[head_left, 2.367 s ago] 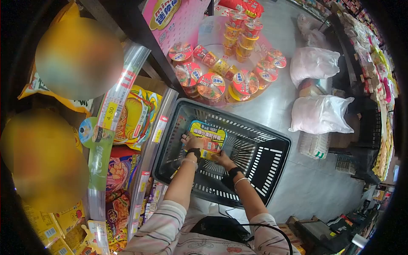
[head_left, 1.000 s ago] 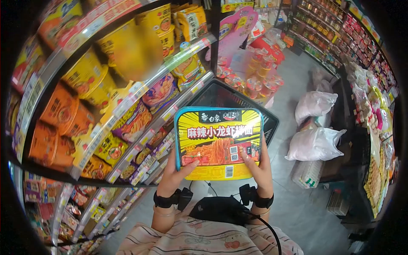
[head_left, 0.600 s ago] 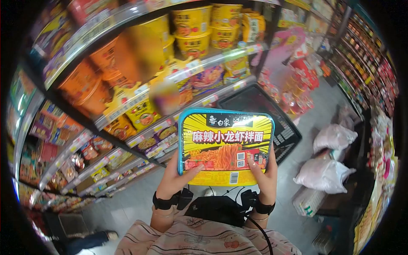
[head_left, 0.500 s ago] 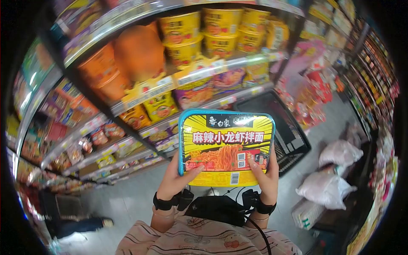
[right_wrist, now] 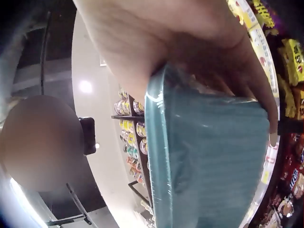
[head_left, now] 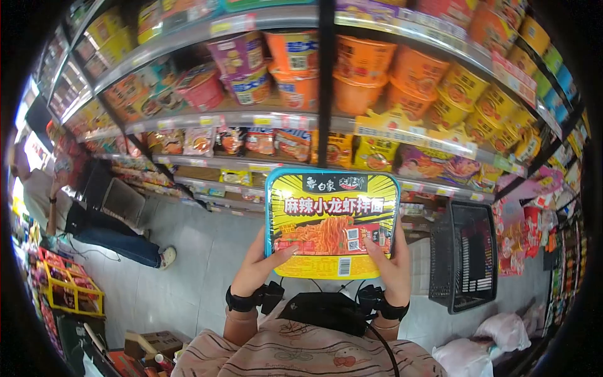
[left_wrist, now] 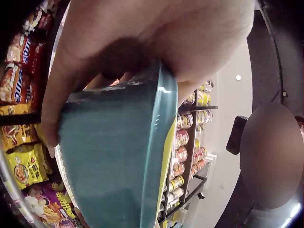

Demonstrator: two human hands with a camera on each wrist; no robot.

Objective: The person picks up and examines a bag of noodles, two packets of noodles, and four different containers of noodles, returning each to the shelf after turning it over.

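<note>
A boxed noodle tray (head_left: pixel 333 223) with a yellow printed lid and blue rim is held up in front of the body, label facing the head camera. My left hand (head_left: pixel 254 267) grips its left side, thumb on the lid. On the opposite side my right hand (head_left: pixel 392 264) grips it the same way. Both wrist views show the teal side of the tray (left_wrist: pixel 114 152), (right_wrist: pixel 209 156); fingers of the left hand (left_wrist: pixel 156 38) and the right hand (right_wrist: pixel 185 42) wrap round behind it.
Shelves (head_left: pixel 289 122) of noodle cups and packets run across the front. A black basket (head_left: pixel 465 257) lies at the right, near white bags (head_left: pixel 465 358). Another person (head_left: pixel 100 229) stands at the left beside a dark crate (head_left: pixel 122 201). Cardboard boxes (head_left: pixel 154 344) are at lower left.
Both hands lifted the noodle tray out of the basket to chest height. The view has since swung left along the shelves, so the basket appears farther right; the grip looks unchanged.
</note>
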